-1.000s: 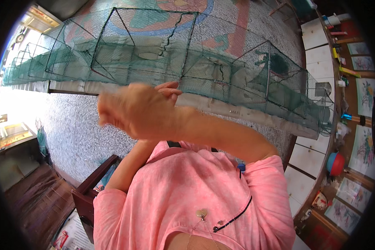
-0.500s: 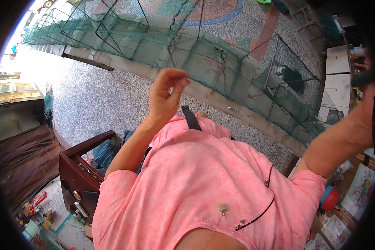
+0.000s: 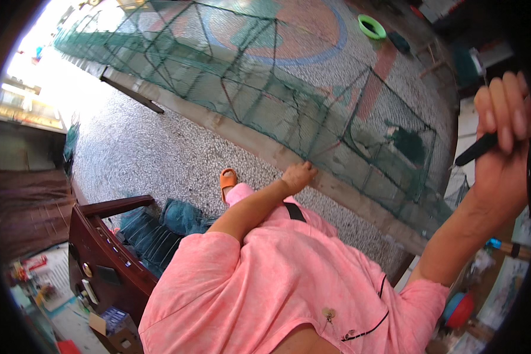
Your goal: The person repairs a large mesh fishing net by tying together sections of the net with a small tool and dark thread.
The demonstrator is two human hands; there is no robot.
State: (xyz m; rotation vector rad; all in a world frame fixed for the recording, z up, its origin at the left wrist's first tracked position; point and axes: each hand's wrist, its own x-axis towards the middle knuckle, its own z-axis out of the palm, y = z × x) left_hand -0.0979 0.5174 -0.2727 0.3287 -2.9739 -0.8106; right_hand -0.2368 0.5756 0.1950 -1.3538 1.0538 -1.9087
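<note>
My left hand [image 3: 298,174] rests at the near edge of a long pale board [image 3: 256,147] under green netting, its fingers curled onto the edge; what lies between them is hidden. The long green net trap [image 3: 265,94], with dark square frames, stretches diagonally across the view and has a darker green bunched patch at the right. My right hand [image 3: 500,118] is raised at the far right, fingers wrapped round a slim black tool [image 3: 475,150] with a small pale tip.
A dark red wooden armchair [image 3: 100,259] with blue folded material [image 3: 147,236] stands lower left. An orange sandal [image 3: 229,180] is on the speckled floor. A green basin [image 3: 371,26] lies beyond the net. Cluttered shelving with a red bowl [image 3: 459,310] lines the right.
My left hand has gone down from mid-air to the board's edge. My right hand has moved out to the far right and now shows a black tool. The view has turned.
</note>
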